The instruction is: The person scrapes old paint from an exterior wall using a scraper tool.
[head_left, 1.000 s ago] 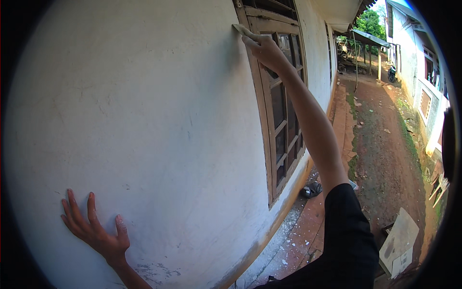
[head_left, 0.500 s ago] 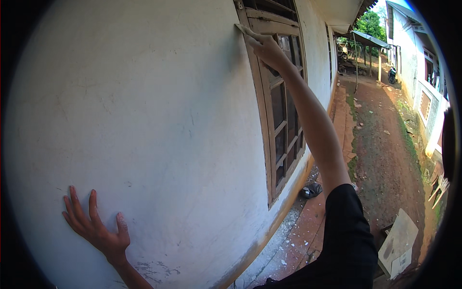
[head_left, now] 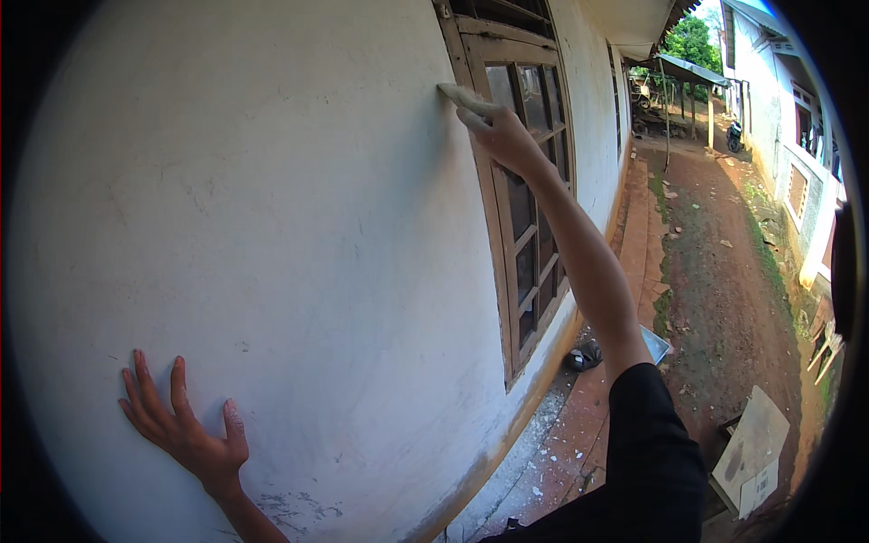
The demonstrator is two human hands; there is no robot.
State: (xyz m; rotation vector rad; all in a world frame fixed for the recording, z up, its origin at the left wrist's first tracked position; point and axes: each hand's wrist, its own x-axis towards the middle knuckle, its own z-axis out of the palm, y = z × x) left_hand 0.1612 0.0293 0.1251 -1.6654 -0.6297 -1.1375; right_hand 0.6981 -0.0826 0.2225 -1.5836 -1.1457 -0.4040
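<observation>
My left hand [head_left: 192, 443] lies flat on the white wall [head_left: 299, 235] at the lower left, fingers spread, with pale residue on the thumb. My right hand [head_left: 509, 138] reaches up and forward, closed round a scraper [head_left: 466, 97]. The scraper looks pale and dusty, and its tip touches the wall just left of the window frame [head_left: 493, 240]. My fingers hide part of its handle. The brown wooden window has several small panes. Dark scuffs mark the wall low down, right of my left wrist.
White flakes lie on the tiled ledge [head_left: 557, 452] below the wall. A black plastic bag [head_left: 584, 356] rests there, with a light blue-white tray [head_left: 654, 345] beyond my forearm. A flat board [head_left: 753, 443] lies at the lower right. A dirt path [head_left: 711, 262] runs along another building.
My right hand has moved down the wall with the scraper, alongside the window frame. The pale tray now shows beside my right forearm. My left hand stays in place.
</observation>
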